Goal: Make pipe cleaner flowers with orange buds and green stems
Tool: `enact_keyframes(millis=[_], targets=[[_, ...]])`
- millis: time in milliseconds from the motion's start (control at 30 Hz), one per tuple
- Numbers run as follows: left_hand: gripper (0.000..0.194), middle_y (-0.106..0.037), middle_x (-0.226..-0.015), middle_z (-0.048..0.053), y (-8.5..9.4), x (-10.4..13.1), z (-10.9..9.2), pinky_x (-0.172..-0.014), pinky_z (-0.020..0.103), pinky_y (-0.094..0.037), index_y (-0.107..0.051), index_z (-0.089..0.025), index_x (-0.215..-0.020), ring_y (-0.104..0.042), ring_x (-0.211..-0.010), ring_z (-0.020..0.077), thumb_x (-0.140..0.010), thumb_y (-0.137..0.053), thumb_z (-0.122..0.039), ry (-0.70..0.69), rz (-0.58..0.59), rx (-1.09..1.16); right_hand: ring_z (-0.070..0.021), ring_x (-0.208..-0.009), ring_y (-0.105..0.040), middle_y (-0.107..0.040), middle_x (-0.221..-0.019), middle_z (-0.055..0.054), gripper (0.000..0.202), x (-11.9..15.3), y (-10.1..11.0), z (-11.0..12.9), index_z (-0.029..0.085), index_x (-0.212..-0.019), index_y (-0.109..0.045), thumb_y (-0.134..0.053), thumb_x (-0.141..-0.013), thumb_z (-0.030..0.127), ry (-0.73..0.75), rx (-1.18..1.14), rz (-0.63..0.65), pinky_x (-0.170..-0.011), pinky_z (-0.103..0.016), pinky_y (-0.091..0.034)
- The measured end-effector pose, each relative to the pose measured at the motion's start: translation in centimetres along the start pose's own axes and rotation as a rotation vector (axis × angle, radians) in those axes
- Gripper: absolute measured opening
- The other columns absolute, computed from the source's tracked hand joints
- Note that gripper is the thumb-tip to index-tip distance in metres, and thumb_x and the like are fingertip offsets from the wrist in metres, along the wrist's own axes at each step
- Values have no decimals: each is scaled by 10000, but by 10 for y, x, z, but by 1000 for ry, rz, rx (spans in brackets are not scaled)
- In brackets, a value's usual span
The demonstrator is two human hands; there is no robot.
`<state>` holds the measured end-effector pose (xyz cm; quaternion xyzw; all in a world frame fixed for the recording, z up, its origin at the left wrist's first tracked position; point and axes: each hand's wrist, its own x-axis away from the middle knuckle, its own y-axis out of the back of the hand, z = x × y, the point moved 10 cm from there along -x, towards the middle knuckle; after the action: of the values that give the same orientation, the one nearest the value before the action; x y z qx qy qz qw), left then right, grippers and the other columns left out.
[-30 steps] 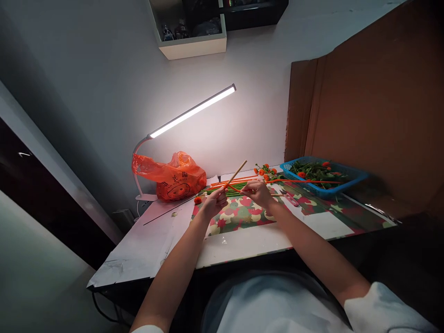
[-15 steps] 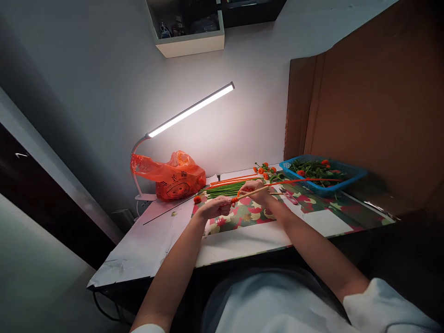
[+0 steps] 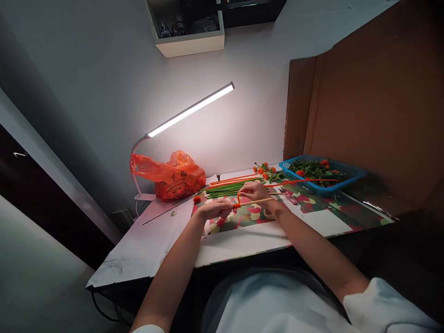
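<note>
My left hand (image 3: 218, 209) is closed on one end of a thin wooden stick (image 3: 255, 202), where orange pipe cleaner is wound in coils. From the coils an orange pipe cleaner (image 3: 294, 182) loops up into my right hand (image 3: 254, 190), which pinches it above the stick. Its long free end runs out to the right past the blue basket's front. Behind my hands lie green pipe cleaners (image 3: 225, 188) in a row, with orange ones (image 3: 237, 179) beyond. A fluffy orange ball (image 3: 197, 200) sits left of them.
Pink-handled scissors (image 3: 290, 197) lie right of my right hand. A blue basket (image 3: 357, 175) holds green stems and orange flowers; more orange flowers (image 3: 263, 170) lie beside it. An orange plastic bag (image 3: 180, 178) and a lit lamp (image 3: 190, 111) stand at the left back.
The stick has swung from slanting upward to nearly level. My right hand has drawn the pipe cleaner into a raised loop above the coils. My left hand stays in place.
</note>
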<state>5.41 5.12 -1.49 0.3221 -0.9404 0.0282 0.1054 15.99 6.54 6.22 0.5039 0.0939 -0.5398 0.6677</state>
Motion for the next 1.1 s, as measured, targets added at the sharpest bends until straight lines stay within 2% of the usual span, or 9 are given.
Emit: enact_keyframes(millis=[167, 367, 600, 833, 1100], targets=[[456, -234, -491, -88, 10, 1, -3, -465, 246, -98, -394, -176, -582, -157, -448, 38, -696, -702, -492, -15, -94, -36, -160, -689, -573, -684, -730, -47, 251, -1, 8, -1, 183, -793, -726, -577, -855, 375, -4, 4, -49, -642, -275, -393], [443, -218, -505, -88, 10, 2, -2, -465, 247, -100, -414, -166, -585, -153, -461, 42, -710, -690, -490, 3, -66, -36, -158, -692, -578, -696, -755, -45, 256, 1, 10, -5, 198, -797, -726, -568, -868, 387, -2, 17, -79, -684, -284, -369], [400, -229, -491, -90, 15, 6, 2, -464, 246, -115, -607, -99, -751, -148, -462, 49, -743, -645, -498, 61, -42, -131, -146, -701, -590, -687, -721, -24, 296, 0, 10, -5, 214, -735, -720, -587, -854, 450, 24, 94, -87, -740, -288, -328], [388, -267, -455, -80, 18, 12, 6, -460, 262, -114, -654, -90, -793, -181, -426, 54, -759, -634, -476, 99, -2, -227, -140, -678, -572, -670, -687, -15, 280, -1, 8, -6, 215, -734, -732, -602, -853, 432, 15, 109, -74, -779, -310, -291], [397, -272, -457, -78, 24, 11, 5, -449, 258, -123, -664, -105, -797, -201, -423, 64, -747, -623, -497, 111, -104, -285, -143, -687, -573, -662, -681, -18, 283, 0, 8, -3, 199, -713, -715, -603, -856, 416, 11, 149, -94, -789, -317, -278]])
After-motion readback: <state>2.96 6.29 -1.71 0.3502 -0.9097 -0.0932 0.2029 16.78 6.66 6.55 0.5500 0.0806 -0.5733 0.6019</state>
